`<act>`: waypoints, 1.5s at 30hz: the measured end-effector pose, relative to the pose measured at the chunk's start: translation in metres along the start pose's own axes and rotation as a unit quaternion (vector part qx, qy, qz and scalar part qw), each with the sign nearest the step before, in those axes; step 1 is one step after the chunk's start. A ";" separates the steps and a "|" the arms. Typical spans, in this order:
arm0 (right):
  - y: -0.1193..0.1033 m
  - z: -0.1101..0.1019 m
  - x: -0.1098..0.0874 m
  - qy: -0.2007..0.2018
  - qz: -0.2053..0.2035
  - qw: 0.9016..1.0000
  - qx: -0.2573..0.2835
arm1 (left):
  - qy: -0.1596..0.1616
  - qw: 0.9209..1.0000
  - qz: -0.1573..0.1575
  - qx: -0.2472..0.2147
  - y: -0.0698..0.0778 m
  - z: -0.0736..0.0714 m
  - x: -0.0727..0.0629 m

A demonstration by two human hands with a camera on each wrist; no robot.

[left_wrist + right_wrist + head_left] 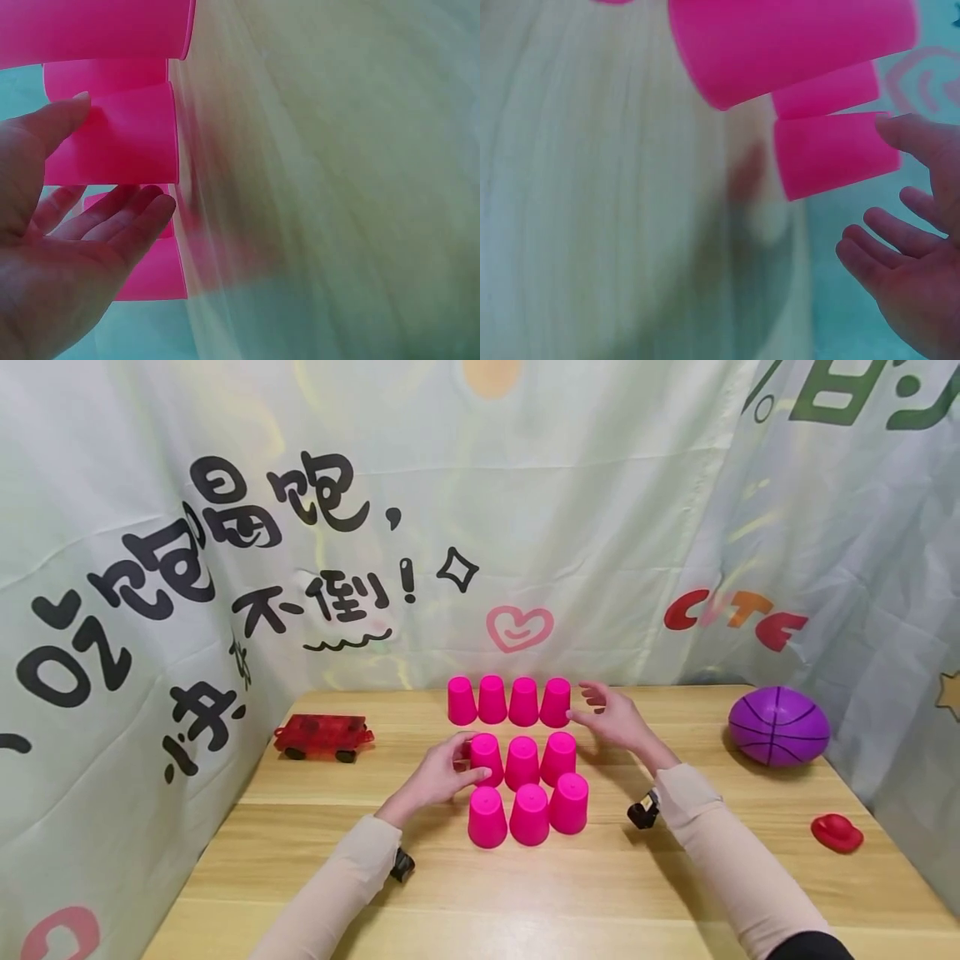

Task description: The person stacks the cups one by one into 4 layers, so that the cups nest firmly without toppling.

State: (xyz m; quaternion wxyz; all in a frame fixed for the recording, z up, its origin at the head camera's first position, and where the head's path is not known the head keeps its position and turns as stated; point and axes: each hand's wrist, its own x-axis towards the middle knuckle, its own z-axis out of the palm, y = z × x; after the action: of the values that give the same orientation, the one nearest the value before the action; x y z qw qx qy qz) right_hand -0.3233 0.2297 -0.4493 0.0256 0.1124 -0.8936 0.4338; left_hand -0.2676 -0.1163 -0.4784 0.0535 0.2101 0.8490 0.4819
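Pink cups stand upside down in three rows on the wooden table. My left hand (442, 770) is at the left cup of the middle row (487, 758), its thumb across the near side and its fingers reaching behind. In the left wrist view, the thumb lies against this cup (127, 142) and some fingertips are hidden by it. My right hand (611, 714) is beside the rightmost cup of the back row (556, 702). Its fingers are spread, with the thumb at the cup's side. The right wrist view shows the thumb tip by that cup's closed end (840, 154).
A red toy vehicle (324, 737) stands at the table's left. On the right are a purple ball (778, 725) with dark lines and a small red hat-shaped object (837, 833). A printed cloth (600, 527) hangs behind the table (480, 910). The front row has three cups (530, 816).
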 end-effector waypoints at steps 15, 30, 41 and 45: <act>-0.024 -0.010 -0.039 -0.049 -0.057 0.997 0.015 | 0.058 0.998 0.026 -0.010 0.017 -0.028 0.018; -0.026 0.000 -0.057 -0.079 -0.062 0.994 0.034 | 0.091 0.996 0.015 0.000 0.037 -0.044 0.039; -0.027 0.009 -0.063 -0.075 -0.064 0.995 0.022 | 0.105 0.994 0.028 -0.020 0.041 -0.053 0.057; -0.027 0.011 -0.063 -0.077 -0.068 0.994 0.025 | 0.116 0.993 0.025 -0.016 0.042 -0.057 0.064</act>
State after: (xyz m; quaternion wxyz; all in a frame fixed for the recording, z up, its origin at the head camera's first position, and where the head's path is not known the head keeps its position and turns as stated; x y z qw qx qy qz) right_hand -0.2554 0.2169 -0.4445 -0.0167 0.2062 -0.8724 0.4429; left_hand -0.3295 -0.1169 -0.4054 -0.0538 0.1728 0.8362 0.5177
